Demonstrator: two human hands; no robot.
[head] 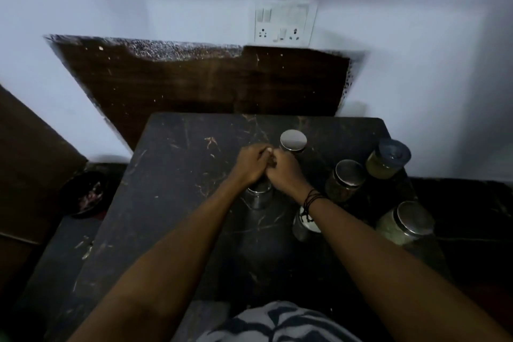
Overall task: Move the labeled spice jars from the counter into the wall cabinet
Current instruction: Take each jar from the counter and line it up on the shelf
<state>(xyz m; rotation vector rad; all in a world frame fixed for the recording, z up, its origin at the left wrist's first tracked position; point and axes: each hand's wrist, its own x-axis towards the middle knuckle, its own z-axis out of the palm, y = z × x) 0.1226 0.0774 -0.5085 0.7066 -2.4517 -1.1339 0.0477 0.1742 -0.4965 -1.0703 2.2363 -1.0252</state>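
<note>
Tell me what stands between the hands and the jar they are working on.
Nothing visible. The left hand and right hand meet directly over the steel jar on the counter. The other jars stand right of it. The wall cabinet is out of view.

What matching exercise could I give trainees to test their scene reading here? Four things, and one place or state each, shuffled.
Things:
1. blue-lidded jar
2. jar beyond the hands
3. switch plate
4. jar under the hands

Places or states:
A. on the white wall
B. partly hidden, at the counter's middle
C. far right corner of the counter
D. shiny round lid facing up, just past the knuckles

Pairs: 1-C, 2-D, 3-A, 4-B
</note>
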